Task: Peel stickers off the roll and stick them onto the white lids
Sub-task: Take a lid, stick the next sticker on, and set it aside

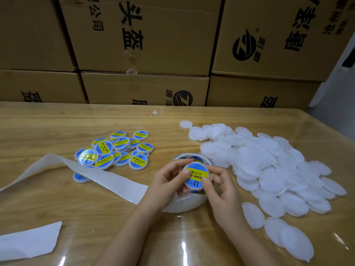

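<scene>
Both hands hold one white lid that bears a round blue and yellow sticker, just above the sticker roll. My left hand grips the lid's left edge with thumb and fingers. My right hand pinches its right edge, thumb lying on the sticker. The roll stands on the table under my hands, mostly hidden; more blue stickers show at its top. A large heap of bare white lids spreads to the right. A pile of stickered lids lies to the left.
Empty white backing strip trails from the roll leftward across the wooden table, over one stickered lid. A loose piece of backing lies at the near left. Stacked cardboard boxes wall off the far edge.
</scene>
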Tool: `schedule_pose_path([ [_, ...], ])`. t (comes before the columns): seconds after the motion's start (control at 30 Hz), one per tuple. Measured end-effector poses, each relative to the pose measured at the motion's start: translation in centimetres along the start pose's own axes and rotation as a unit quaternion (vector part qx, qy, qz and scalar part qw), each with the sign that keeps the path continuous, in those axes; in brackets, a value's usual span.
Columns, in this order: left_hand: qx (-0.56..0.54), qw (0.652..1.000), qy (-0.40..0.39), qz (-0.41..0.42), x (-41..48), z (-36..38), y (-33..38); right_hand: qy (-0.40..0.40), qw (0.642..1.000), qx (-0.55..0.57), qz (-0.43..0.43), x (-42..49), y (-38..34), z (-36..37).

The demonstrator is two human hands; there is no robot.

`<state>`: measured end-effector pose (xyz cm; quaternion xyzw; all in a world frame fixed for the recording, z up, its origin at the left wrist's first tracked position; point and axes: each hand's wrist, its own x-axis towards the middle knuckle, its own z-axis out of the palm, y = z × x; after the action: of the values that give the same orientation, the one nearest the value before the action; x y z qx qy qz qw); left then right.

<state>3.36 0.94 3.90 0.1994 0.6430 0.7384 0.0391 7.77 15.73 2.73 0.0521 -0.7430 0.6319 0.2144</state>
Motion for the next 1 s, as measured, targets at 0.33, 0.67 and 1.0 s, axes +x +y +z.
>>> schedule_pose_path([
  [0.33,0.003,0.999,-0.034,0.01,-0.2,0.5,0.3,-0.028,0.999,0.043,0.01,0.1,-0.4,0.0],
  [0.67,0.008,1.0,-0.014,0.0,-0.1,0.7,-0.4,-0.021,0.994,0.097,0.052,0.7,-0.6,-0.4],
  [1.0,0.03,0.999,0.037,0.021,0.0,0.4,-0.4,-0.105,0.985,0.108,0.084,0.2,-1.1,0.0],
])
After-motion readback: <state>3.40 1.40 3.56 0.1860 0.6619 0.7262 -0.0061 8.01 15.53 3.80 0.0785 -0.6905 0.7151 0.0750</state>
